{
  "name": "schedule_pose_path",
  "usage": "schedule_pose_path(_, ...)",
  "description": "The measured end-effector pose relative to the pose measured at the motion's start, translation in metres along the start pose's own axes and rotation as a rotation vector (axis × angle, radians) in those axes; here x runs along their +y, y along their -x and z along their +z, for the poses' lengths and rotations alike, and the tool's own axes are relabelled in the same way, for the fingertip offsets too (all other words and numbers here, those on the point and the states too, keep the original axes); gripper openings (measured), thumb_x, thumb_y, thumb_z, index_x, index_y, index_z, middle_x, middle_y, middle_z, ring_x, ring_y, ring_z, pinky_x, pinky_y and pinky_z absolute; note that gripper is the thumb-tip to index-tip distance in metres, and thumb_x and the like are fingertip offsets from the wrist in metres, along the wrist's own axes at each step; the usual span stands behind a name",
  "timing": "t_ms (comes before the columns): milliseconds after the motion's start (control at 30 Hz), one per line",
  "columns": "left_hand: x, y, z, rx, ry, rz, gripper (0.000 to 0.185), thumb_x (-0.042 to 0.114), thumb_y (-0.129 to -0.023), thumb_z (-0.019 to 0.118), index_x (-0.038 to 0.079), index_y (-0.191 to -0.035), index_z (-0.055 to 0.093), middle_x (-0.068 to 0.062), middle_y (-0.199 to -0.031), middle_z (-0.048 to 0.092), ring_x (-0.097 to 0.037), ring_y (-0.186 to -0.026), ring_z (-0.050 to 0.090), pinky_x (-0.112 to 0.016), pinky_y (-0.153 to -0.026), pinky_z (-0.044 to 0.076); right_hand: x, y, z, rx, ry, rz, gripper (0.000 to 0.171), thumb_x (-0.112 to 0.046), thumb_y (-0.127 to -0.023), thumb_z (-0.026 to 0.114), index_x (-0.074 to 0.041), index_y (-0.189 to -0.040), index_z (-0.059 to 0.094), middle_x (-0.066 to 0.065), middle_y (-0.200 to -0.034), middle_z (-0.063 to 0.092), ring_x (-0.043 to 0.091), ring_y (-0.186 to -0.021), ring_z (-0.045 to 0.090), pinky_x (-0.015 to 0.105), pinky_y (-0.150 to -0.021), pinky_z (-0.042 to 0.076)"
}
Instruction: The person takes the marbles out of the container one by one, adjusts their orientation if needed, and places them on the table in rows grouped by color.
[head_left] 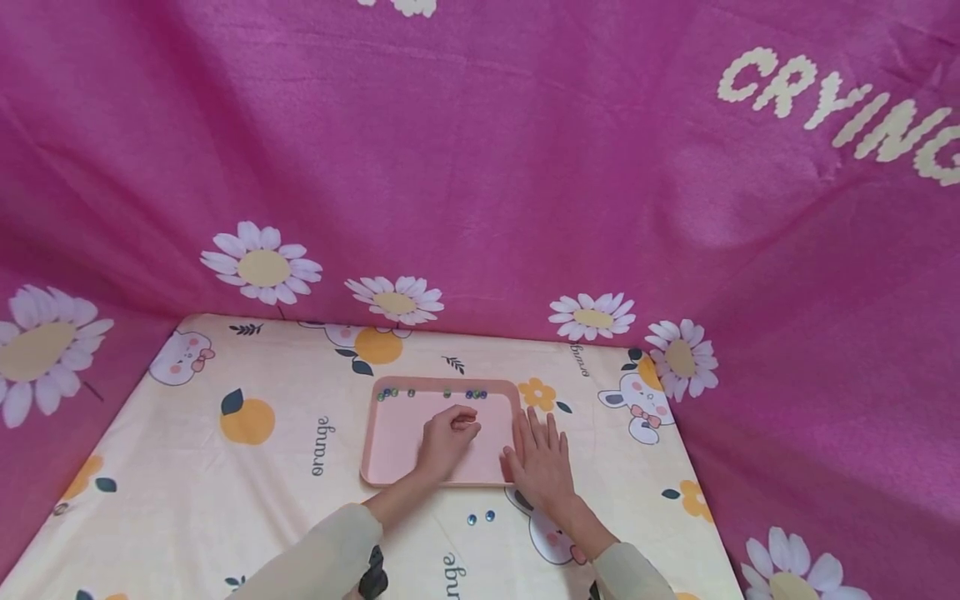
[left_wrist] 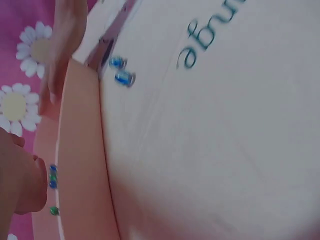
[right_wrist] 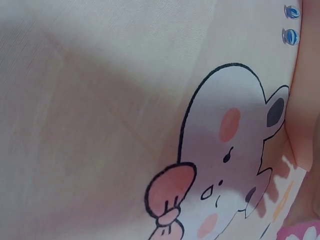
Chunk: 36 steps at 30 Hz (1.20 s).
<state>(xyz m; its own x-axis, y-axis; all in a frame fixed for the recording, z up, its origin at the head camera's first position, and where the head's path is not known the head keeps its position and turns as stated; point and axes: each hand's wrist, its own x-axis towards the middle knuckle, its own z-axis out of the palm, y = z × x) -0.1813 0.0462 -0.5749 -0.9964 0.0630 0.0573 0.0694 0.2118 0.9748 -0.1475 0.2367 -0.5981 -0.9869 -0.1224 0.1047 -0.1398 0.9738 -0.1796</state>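
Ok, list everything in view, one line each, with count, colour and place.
tray: one, pink, middle of the table.
beads in tray: several, blue and green, along the tray's far rim; exact count unclear.
loose beads: two, blue, on the tablecloth just in front of the tray.
tablecloth: one, cream with oranges, bunnies and the word "orange", covers the table.
backdrop: one, pink cloth with white daisies and the word "CRYING", behind and beside the table.
left hand: fingers curled, over the tray; whether it holds a bead is hidden.
right hand: flat, fingers straight, on the tray's right edge and the tablecloth.
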Motion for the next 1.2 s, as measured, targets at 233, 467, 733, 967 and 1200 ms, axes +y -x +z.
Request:
schedule_pose_path(233,-0.013,-0.021,0.005,0.09,-0.044,-0.066,0.022,0.005,-0.089,0.074,0.0,-0.11,0.07,-0.011,-0.1,0.074,-0.025,-0.093,0.072,-0.039,-0.083,0.058,0.0,0.0,0.0,-0.006,0.016,-0.004,0.072,-0.047,-0.1,0.048,-0.012,-0.159,0.028,0.012,-0.164,0.022,0.043,-0.148,0.013,0.066,-0.114,0.017)
schedule_pose_path(467,-0.025,-0.03,0.012,0.131,-0.116,-0.019,0.024,-0.001,-0.086,0.074,-0.004,-0.109,0.069,-0.016,-0.101,0.072,-0.027,-0.092,0.071,-0.036,-0.08,0.059,0.001,-0.001,0.001,-0.007,0.016,-0.006,0.072,-0.048,-0.1,0.048,-0.012,-0.159,0.028,0.012,-0.164,0.023,0.043,-0.148,0.013,0.066,-0.114,0.017)
schedule_pose_path(733,-0.03,-0.037,0.016,0.109,-0.145,-0.038,0.026,-0.002,-0.086,0.074,-0.002,-0.112,0.069,-0.014,-0.104,0.071,-0.025,-0.096,0.07,-0.033,-0.082,0.058,0.0,0.0,0.001,-0.015,0.013,-0.003,0.072,-0.048,-0.099,0.048,-0.012,-0.159,0.027,0.012,-0.164,0.022,0.043,-0.148,0.013,0.066,-0.114,0.017)
schedule_pose_path(967,-0.029,-0.043,0.019,0.104,-0.197,-0.024,0.026,0.0,-0.088,0.073,0.001,-0.114,0.069,-0.013,-0.106,0.069,-0.025,-0.101,0.068,-0.034,-0.087,0.057,-0.001,0.0,0.0,-0.024,0.016,0.004,0.073,-0.048,-0.1,0.047,-0.011,-0.159,0.027,0.012,-0.164,0.022,0.043,-0.148,0.013,0.065,-0.114,0.017)
schedule_pose_path(1200,-0.029,-0.048,0.023,0.145,-0.285,0.004,0.027,0.0,-0.087,0.074,0.003,-0.114,0.071,-0.01,-0.101,0.07,-0.023,-0.094,0.069,-0.034,-0.083,0.057,-0.001,-0.001,0.0,-0.037,0.017,0.015,0.073,-0.048,-0.1,0.047,-0.01,-0.159,0.025,0.013,-0.164,0.022,0.043,-0.148,0.013,0.065,-0.114,0.017)
